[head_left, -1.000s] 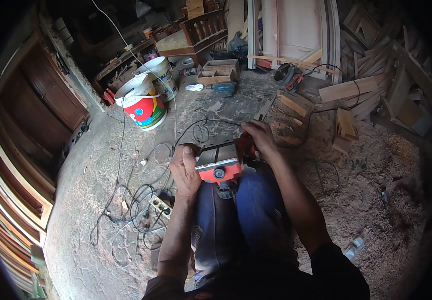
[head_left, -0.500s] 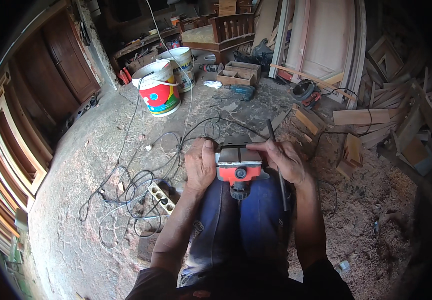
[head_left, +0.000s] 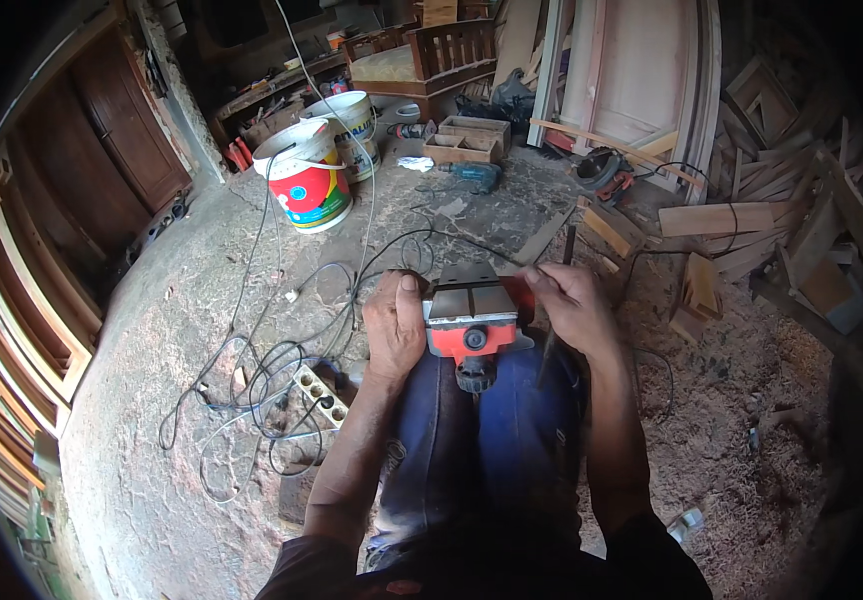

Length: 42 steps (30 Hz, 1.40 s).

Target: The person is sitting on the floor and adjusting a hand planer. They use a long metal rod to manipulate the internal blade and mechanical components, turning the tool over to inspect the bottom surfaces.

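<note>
A red and grey electric hand planer [head_left: 482, 332] rests over my thighs with its flat metal sole turned up and its black round knob toward me. My left hand [head_left: 395, 322] is closed around the planer's left side, thumb on top. At the planer's right side is my right hand [head_left: 582, 312], its fingers closed around a thin dark rod [head_left: 570, 245], with thumb and fingertips by the planer's edge. The rod stands steeply, its ends showing above and below that hand. Whether it is a file or a plain bar I cannot tell.
Tangled cables [head_left: 262, 380] and a power strip [head_left: 320, 396] lie on the floor to the left. Ahead are paint buckets [head_left: 304, 190], a blue drill [head_left: 474, 176] and a wooden box [head_left: 464, 145]. Wood offcuts [head_left: 722, 220] pile up at right; shavings [head_left: 722, 480] cover the floor.
My right hand has shifted slightly, and the rod has tilted, its lower end swinging left toward the planer. The planer's red right side now shows more. My left hand keeps its grip.
</note>
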Each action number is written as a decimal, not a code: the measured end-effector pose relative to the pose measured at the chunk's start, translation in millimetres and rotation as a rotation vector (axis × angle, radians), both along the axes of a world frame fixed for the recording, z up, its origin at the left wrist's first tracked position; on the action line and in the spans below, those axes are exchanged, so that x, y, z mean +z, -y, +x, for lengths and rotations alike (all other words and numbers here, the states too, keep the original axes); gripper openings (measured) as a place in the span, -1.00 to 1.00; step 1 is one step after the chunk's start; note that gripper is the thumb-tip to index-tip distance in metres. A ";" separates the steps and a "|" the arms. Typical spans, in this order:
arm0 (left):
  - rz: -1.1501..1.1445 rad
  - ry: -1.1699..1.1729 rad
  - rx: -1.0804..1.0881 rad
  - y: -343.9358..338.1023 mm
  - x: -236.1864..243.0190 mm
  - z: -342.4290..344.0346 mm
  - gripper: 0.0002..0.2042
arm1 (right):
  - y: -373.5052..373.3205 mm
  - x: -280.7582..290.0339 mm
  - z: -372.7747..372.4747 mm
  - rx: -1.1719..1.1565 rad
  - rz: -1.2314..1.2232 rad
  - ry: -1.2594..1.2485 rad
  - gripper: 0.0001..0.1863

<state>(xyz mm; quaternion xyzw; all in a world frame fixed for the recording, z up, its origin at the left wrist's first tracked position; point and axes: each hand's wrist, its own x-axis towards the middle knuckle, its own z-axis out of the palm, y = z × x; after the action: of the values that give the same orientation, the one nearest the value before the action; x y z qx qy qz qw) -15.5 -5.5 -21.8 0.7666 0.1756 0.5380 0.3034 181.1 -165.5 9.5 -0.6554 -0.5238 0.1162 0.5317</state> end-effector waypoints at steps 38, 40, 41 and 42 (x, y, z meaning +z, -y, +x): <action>0.065 -0.035 0.066 1.2 0.7 -4.9 -0.56 | -34.2 -73.0 22.9 0.004 -0.081 -0.253 -0.52; 0.076 -0.037 0.065 -1.0 -1.1 -4.7 -0.56 | -34.1 -73.0 22.9 0.007 -0.082 -0.259 -0.52; 0.087 -0.041 0.064 -3.1 -2.4 -4.2 -0.56 | -33.5 -72.0 22.4 0.008 -0.088 -0.263 -0.51; 0.097 -0.045 0.064 -4.4 -3.2 -3.7 -0.56 | -33.2 -71.8 22.0 0.011 -0.094 -0.267 -0.51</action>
<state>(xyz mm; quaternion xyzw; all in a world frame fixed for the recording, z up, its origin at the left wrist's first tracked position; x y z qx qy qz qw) -19.2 -1.0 -25.0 0.7861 0.1806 0.5381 0.2445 203.1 -132.3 -62.3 -0.6555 -0.4459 0.2294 0.5647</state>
